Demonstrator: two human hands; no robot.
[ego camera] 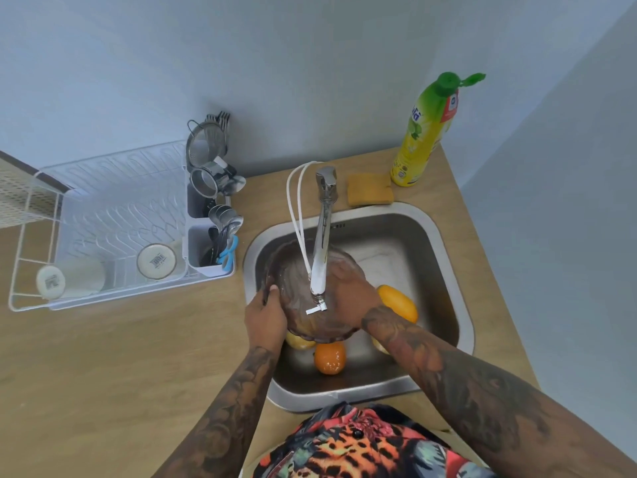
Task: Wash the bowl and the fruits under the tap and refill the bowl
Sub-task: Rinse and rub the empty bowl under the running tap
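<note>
1. While the bowl (296, 291), a brown translucent one with a scalloped rim, was held over the sink (448, 257), it sat directly beneath the tap (322, 243) spout, tilted toward the person.
2. Left hand (265, 315): grip curled round the bowl's left rim, thumb over the edge.
3. Right hand (351, 298): placed flat inside the bowl against its right wall, fingers spread and fairly straight; no curled grip on anything.
4. Whether water was running could not be told from the view.
5. Fruits lay in the sink basin below and beside the bowl: an orange (329, 358) near the front wall, a larger orange-yellow fruit (400, 303) to the right behind the right forearm, and a yellow fruit (300, 341) partly hidden under the bowl's near rim. Another pale yellow piece showed under the right forearm; kind not discernible.
6. On the table (103, 357) behind the sink: a yellow sponge (368, 189) and, just right of it, a yellow-green bottle (424, 132) with its green cap flipped open.
7. Left of the sink stood a white dish rack (103, 208) holding two upturned cups, with cutlery and strainers in its side caddy.
</note>
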